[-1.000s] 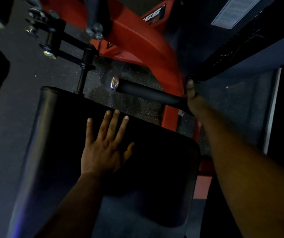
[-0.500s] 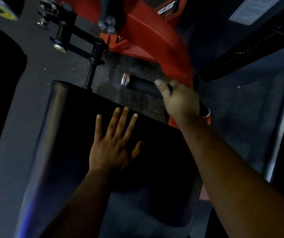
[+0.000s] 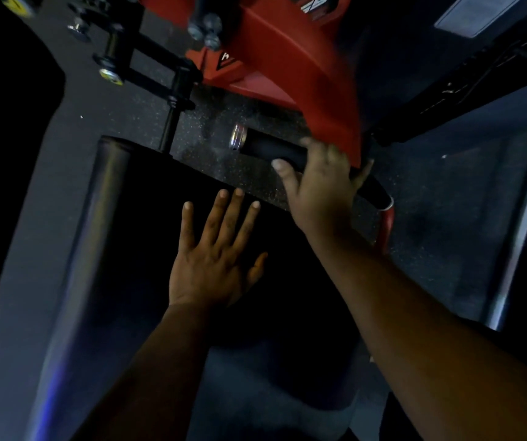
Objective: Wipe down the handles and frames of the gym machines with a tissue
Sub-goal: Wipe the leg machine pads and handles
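Both hands work: the left hand (image 3: 216,265) braces flat on the pad (image 3: 112,237), while at two o'clock the right hand (image 3: 321,183) curls round the handle (image 3: 271,149), seemingly wiping, tissue unseen.

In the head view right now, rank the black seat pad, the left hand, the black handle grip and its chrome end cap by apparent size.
1. Black seat pad, by far the largest.
2. Left hand.
3. Black handle grip, partly hidden under the right hand, so its place is unsure.
4. Chrome end cap, smallest.
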